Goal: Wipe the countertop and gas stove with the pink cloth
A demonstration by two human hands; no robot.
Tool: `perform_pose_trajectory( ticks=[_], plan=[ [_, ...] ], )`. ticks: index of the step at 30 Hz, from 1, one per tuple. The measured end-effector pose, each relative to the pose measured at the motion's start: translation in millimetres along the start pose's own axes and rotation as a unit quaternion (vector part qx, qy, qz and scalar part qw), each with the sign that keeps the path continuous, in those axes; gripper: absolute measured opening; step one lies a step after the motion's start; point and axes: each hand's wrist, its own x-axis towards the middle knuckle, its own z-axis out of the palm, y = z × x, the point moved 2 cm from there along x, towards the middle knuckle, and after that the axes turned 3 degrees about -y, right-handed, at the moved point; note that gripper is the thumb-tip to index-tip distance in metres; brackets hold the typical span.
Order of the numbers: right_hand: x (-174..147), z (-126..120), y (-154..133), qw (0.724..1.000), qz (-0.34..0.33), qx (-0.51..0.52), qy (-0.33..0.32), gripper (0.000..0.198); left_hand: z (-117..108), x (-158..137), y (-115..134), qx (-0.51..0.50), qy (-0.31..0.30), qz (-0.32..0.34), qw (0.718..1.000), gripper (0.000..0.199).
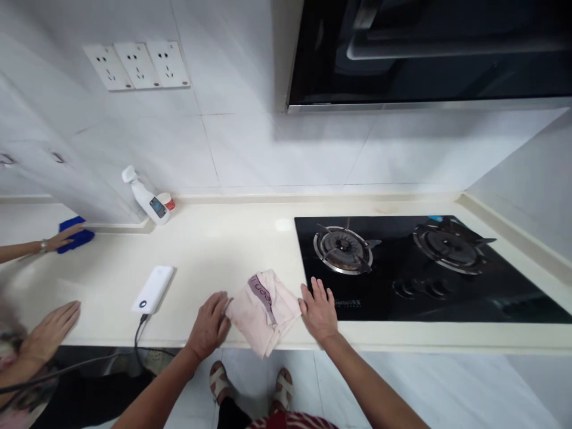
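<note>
A folded pale pink cloth (pixel 263 313) with a mauve lettered band lies on the cream countertop (pixel 232 238), one corner over the front edge. At its left corner, my left hand (pixel 210 322) is closed, fingers together and slightly curled, with the corner at the fingertips. My right hand (pixel 320 313) is open, fingers stretched out flat across the near left corner of the black gas stove (pixel 384 298). Its thumb touches or nearly touches the cloth's right corner.
A white power bank (pixel 154 289) with a cable lies left. Behind it stand a white spray bottle (pixel 145 196) and a small cup (pixel 166 201). At far left, another person's hand presses a blue cloth (pixel 75 234). A dark range hood (pixel 424 59) overhangs the stove.
</note>
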Motion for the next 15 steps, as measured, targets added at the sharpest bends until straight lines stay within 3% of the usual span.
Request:
perform_pose_trajectory(
  ticks=[6, 15],
  plan=[
    [-1.4, 3.9, -0.9, 1.0, -0.002, 0.001, 0.013, 0.045, -0.2, -2.5, -1.8, 0.018, -0.001, -0.02, 1.0, 0.036],
    [-3.1, 3.7, -0.8, 1.0, -0.01, -0.004, 0.029, 0.046, -4.2, 2.3, 3.1, 0.015, -0.008, -0.05, 0.999, 0.034]
  ],
)
